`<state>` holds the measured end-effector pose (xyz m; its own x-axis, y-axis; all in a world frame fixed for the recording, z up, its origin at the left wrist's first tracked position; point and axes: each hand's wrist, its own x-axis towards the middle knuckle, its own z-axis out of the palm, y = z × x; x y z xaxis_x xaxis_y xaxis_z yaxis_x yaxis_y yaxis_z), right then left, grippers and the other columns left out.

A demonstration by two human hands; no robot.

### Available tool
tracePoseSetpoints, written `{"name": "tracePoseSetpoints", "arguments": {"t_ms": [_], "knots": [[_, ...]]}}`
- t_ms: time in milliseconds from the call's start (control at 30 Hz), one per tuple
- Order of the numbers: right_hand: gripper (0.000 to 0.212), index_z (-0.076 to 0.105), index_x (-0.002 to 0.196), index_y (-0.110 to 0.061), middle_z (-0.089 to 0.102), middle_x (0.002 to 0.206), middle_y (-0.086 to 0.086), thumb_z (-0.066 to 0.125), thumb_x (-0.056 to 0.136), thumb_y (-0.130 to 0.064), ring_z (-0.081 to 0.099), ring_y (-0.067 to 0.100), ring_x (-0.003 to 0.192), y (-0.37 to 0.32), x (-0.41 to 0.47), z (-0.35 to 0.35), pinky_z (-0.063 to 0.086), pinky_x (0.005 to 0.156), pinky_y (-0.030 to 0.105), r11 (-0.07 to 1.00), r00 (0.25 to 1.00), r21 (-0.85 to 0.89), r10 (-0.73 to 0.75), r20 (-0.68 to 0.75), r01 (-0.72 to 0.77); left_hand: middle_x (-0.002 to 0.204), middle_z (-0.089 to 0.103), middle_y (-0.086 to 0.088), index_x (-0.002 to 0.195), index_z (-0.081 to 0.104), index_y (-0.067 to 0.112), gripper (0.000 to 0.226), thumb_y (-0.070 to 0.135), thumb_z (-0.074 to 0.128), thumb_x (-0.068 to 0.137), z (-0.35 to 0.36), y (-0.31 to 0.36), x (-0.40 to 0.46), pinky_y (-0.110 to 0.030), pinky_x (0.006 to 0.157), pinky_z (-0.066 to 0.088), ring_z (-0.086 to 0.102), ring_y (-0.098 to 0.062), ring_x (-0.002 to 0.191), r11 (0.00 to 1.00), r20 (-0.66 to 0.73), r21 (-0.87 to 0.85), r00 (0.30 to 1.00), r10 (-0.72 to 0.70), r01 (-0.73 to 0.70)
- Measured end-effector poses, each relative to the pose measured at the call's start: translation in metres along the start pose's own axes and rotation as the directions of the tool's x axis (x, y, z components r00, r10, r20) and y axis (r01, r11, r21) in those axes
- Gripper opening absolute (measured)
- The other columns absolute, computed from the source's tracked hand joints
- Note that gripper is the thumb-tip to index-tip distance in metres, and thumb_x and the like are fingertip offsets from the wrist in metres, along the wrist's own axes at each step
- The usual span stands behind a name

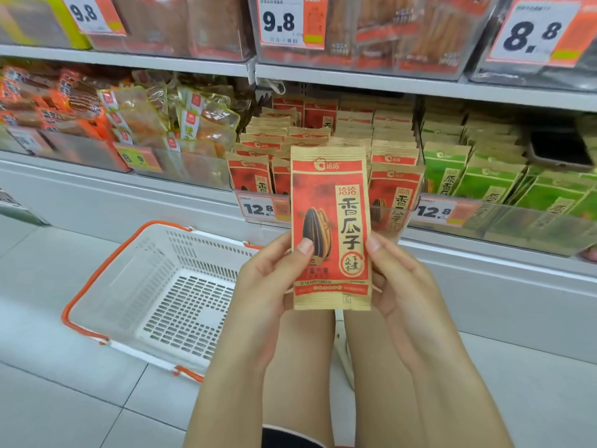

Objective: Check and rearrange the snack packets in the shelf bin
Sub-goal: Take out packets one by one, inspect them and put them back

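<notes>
L+R hands [326, 279] pinch pkt [330, 221] | upright, red/kraft, sunflower-seed pic | flat, unopened

Packet [331, 227] before shelf bin [323, 208]; basket [155, 286] left, below.

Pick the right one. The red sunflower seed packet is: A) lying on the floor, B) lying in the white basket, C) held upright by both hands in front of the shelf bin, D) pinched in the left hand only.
C: the left hand and the right hand each grip a side of the upright red sunflower seed packet, in front of the shelf bin.
</notes>
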<state>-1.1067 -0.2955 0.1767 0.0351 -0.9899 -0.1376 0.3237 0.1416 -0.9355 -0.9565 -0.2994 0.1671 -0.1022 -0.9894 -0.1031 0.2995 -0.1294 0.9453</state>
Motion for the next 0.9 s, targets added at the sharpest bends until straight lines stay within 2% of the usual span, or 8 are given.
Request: {"name": "tracePoseSetpoints", "arguments": {"t_ms": [267,400,533,633,733,833,900], "knots": [[0.037,0.067,0.118,-0.019,0.074,0.103,0.005,0.054,0.084,-0.029,0.071,0.014,0.087,0.002,0.0,-0.003,0.056,0.069,0.024,1.0,1.0,0.03,-0.006,0.006,0.006,0.107,0.075,-0.013,0.121,0.069,0.011,0.041,0.031,0.055,0.088,0.0,-0.001,0.001,-0.03,0.075,0.058,0.073,-0.026,0.097,1.0,0.014,0.004,1.0,0.021,-0.021],[0.043,0.064,0.122,-0.019,0.074,0.104,0.005,0.057,0.082,-0.029,0.071,0.015,0.088,0.001,-0.001,-0.002,0.056,0.071,0.024,0.999,1.0,0.022,-0.026,-0.003,0.027,0.108,0.075,-0.012,0.12,0.069,0.012,0.041,0.034,0.053,0.089,0.0,-0.001,0.0,-0.03,0.077,0.059,0.072,-0.026,0.099,1.0,-0.007,0.002,1.0,0.028,-0.028],[0.041,0.063,0.121,-0.015,0.076,0.097,0.004,0.058,0.081,-0.021,0.073,0.015,0.082,-0.001,-0.004,0.003,0.056,0.064,0.022,0.997,0.998,0.058,-0.053,-0.025,0.054,0.108,0.076,-0.004,0.124,0.066,0.017,0.035,0.027,0.053,0.094,0.006,-0.003,0.0,-0.022,0.075,0.057,0.072,-0.013,0.096,0.994,-0.101,0.074,0.991,0.092,-0.085],[0.034,0.065,0.114,-0.012,0.076,0.089,0.004,0.06,0.081,-0.013,0.073,0.013,0.075,0.001,-0.006,0.008,0.055,0.059,0.019,0.991,0.992,0.076,-0.101,-0.072,0.106,0.122,0.07,0.005,0.138,0.052,0.022,0.054,0.022,0.062,0.085,0.011,-0.003,0.001,-0.012,0.078,0.051,0.067,0.003,0.103,0.982,-0.131,0.117,0.978,0.162,-0.147],[0.029,0.07,0.105,-0.02,0.076,0.093,0.0,0.068,0.076,-0.02,0.072,0.013,0.083,0.005,-0.006,0.011,0.056,0.068,0.022,0.982,0.979,-0.061,-0.182,-0.094,0.177,0.116,0.072,0.011,0.131,0.058,0.021,0.048,0.026,0.061,0.084,0.02,0.0,-0.002,-0.008,0.079,0.048,0.066,0.004,0.104,0.979,-0.013,0.126,0.987,0.162,-0.159],[0.03,0.073,0.102,-0.032,0.073,0.104,-0.002,0.081,0.073,-0.035,0.07,0.014,0.093,0.01,-0.005,0.011,0.057,0.078,0.033,0.953,0.971,-0.224,-0.226,-0.073,0.204,0.114,0.073,0.01,0.128,0.061,0.023,0.042,0.031,0.069,0.086,0.021,0.0,-0.002,-0.011,0.079,0.05,0.067,-0.001,0.105,0.989,0.021,0.083,0.992,0.121,-0.123],[0.037,0.07,0.109,-0.035,0.071,0.11,-0.001,0.074,0.072,-0.042,0.068,0.017,0.097,0.011,-0.005,0.01,0.056,0.085,0.043,0.929,0.974,-0.311,-0.223,-0.033,0.202,0.116,0.072,0.006,0.13,0.061,0.024,0.044,0.033,0.067,0.087,0.019,-0.002,-0.003,-0.016,0.081,0.051,0.067,-0.006,0.108,0.991,0.028,0.082,0.994,0.102,-0.104]]}}
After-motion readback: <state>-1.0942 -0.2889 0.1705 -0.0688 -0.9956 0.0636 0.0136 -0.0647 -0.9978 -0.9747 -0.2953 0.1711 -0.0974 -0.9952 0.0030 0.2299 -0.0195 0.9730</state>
